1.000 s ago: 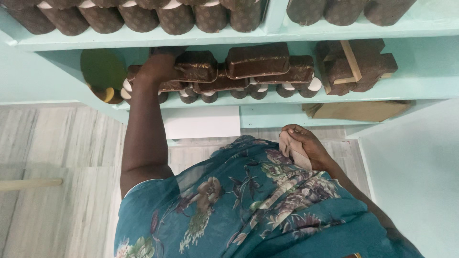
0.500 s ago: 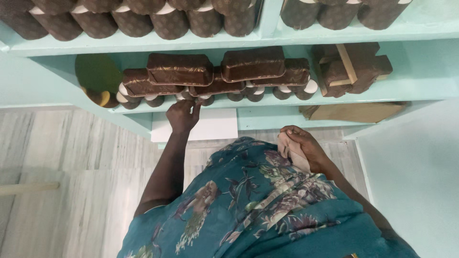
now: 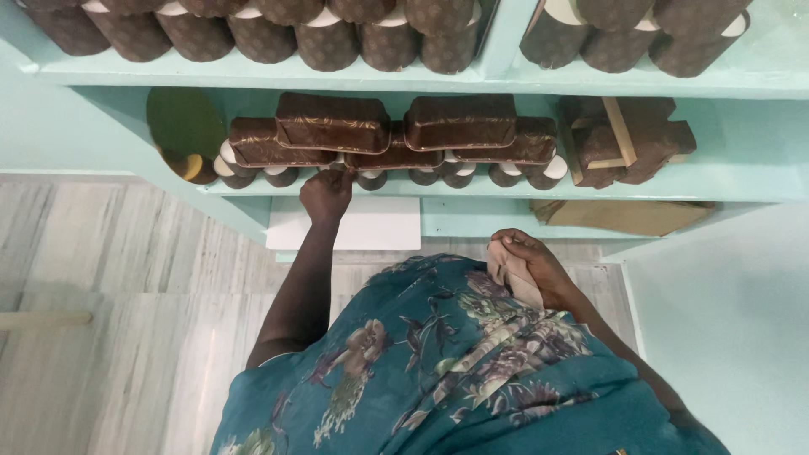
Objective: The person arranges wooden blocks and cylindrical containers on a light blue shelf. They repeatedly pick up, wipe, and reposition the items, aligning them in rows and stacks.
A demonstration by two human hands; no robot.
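Right hand (image 3: 539,268) closed on a beige cloth (image 3: 508,271) against the teal floral dress (image 3: 438,371); left hand (image 3: 326,192), fingers curled, touching a small brown cup (image 3: 337,171) at the shelf (image 3: 472,187) edge, beneath stacked brown loaf moulds (image 3: 334,123).

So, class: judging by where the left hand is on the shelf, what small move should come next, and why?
Probably closing the left hand on a small round cup under the brown loaf moulds: its fingertips already touch there, while the right hand holds a cloth.
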